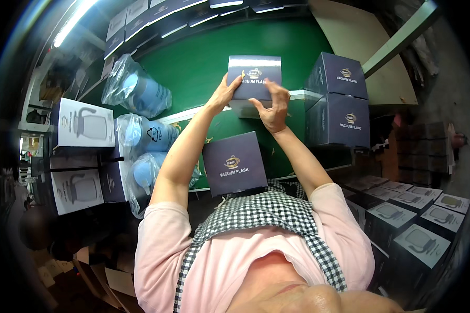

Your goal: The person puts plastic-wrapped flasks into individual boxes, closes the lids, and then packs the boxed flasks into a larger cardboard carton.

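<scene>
A dark blue-grey carton (pixel 248 89) with a gold emblem stands in front of me over the green bench. My left hand (pixel 227 92) grips its left side, the thumb on the front face. At the carton's right front my right hand (pixel 273 107) has its thumb and fingers spread, the fingertips slightly blurred; whether they touch the carton is unclear. Close to my body, between my forearms, sits a second dark carton (pixel 235 164), tilted a little. No hand is on that one.
Blue jugs in clear plastic bags, such as the far one (pixel 149 96), stand along the left. White-faced cartons (pixel 83 125) are stacked beyond them. Two stacked dark cartons (pixel 339 121) are on the right. Cartons line the back; more cartons (pixel 422 244) fill the lower right.
</scene>
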The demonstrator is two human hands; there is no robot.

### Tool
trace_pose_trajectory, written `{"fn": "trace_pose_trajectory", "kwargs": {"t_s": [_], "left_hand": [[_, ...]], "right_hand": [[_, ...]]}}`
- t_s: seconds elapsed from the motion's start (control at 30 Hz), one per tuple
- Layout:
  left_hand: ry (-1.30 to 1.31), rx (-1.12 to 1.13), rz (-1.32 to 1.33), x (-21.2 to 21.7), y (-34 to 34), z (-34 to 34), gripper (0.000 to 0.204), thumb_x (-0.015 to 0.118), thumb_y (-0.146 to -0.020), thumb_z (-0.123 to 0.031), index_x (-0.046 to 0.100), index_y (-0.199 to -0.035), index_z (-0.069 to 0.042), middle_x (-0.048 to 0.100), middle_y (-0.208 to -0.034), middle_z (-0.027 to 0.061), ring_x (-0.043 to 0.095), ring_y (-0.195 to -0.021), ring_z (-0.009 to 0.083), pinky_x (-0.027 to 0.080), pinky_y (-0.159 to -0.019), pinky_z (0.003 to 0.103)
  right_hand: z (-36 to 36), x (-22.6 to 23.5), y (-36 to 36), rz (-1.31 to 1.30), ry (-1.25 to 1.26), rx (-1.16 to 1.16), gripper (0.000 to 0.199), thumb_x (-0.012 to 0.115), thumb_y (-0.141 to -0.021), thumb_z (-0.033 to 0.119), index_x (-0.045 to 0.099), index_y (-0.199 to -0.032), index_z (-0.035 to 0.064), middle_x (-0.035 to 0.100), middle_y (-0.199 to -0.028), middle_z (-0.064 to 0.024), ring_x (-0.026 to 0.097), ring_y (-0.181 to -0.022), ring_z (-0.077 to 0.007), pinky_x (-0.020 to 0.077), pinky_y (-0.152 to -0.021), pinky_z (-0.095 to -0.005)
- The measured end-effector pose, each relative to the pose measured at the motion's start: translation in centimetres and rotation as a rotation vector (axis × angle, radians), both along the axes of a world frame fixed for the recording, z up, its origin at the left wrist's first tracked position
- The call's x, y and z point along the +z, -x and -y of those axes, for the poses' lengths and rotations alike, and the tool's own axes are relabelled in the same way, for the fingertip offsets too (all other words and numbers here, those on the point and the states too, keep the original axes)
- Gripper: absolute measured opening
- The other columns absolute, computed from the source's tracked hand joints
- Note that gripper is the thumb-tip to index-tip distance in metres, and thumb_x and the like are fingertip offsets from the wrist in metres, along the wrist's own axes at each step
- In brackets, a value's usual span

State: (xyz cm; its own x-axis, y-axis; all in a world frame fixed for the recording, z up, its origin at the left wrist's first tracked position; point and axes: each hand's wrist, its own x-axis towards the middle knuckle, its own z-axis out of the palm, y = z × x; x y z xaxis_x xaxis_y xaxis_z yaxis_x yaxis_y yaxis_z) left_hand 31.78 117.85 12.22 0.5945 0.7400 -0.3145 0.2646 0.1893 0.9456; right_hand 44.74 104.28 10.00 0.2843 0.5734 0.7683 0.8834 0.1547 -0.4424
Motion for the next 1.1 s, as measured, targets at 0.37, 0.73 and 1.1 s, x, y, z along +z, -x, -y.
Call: {"fn": "trace_pose_trajectory", "kwargs": {"t_s": [0.37, 0.73, 1.1], "left_hand": [[-0.031, -0.007, -0.134, 4.0, 9.8, 5.5, 0.057, 0.054, -0.098, -0.041, 0.047, -0.136, 0.001, 0.061, -0.121, 0.0156, 0.06, -0.105, 0.021, 0.047, -0.091, 0.03], [0.535, 0.316, 0.411, -2.8, 14.0, 13.4, 0.056, 0.053, -0.096, -0.048, 0.05, -0.132, -0.004, 0.062, -0.118, 0.0151, 0.066, -0.098, 0.0224, 0.055, -0.083, 0.033], [-0.198, -0.18, -0.119, -3.1, 12.1, 6.9, 0.058, 0.055, -0.099, -0.036, 0.045, -0.139, 0.004, 0.06, -0.127, 0.0163, 0.061, -0.106, 0.0226, 0.048, -0.091, 0.032]], "right_hand": [[2.6, 0.5, 2.4, -0.915, 0.551, 0.42, 0.084, 0.05, -0.097, 0.045, 0.013, -0.15, -0.0087, 0.019, -0.154, -0.0296, 0.018, -0.145, -0.0368, 0.0161, -0.119, -0.0383], [5.8, -5.5, 5.6, -1.194, 0.365, 0.491, 0.088, 0.045, -0.094, 0.054, 0.011, -0.153, -0.0011, 0.016, -0.156, -0.0248, 0.014, -0.146, -0.0358, 0.014, -0.119, -0.0415], [17.8, 3.9, 2.2, -0.496, 0.196, 0.136, 0.052, 0.066, -0.089, 0.043, 0.063, -0.12, 0.0014, 0.053, -0.129, -0.0226, 0.053, -0.121, -0.0334, 0.0402, -0.104, -0.0407]]}}
